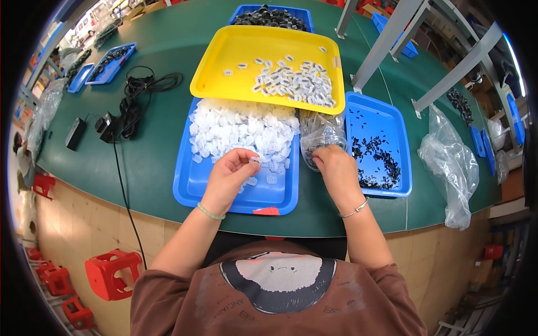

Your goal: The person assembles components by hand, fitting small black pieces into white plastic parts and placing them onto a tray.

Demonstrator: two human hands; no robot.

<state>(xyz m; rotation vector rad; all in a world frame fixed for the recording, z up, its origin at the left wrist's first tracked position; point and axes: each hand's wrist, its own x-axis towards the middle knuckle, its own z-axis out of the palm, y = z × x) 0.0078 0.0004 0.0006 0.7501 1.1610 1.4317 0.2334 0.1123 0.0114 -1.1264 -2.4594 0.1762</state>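
Note:
My left hand (pixel 232 171) is closed in a pinch on a small translucent plastic piece (pixel 255 159), above the near part of a blue tray (pixel 190 187). Many whitish translucent pieces (pixel 241 129) are heaped in that tray. My right hand (pixel 336 168) reaches to a clear plastic bag (pixel 322 131) with dark small parts inside. Its fingertips are bent together at the bag's near end, and what they grip, if anything, is hidden. A yellow tray (pixel 224 61) rests across the blue tray's far end, bearing white pieces with dark middles (pixel 294 81).
Right of the bag, another blue tray (pixel 386 112) holds scattered small black parts. A crumpled clear bag (pixel 448 162) lies farther right, near grey metal legs (pixel 386 47). Black cables and adapters (pixel 129 112) lie at left. At the back stands a tray of black parts (pixel 272 19).

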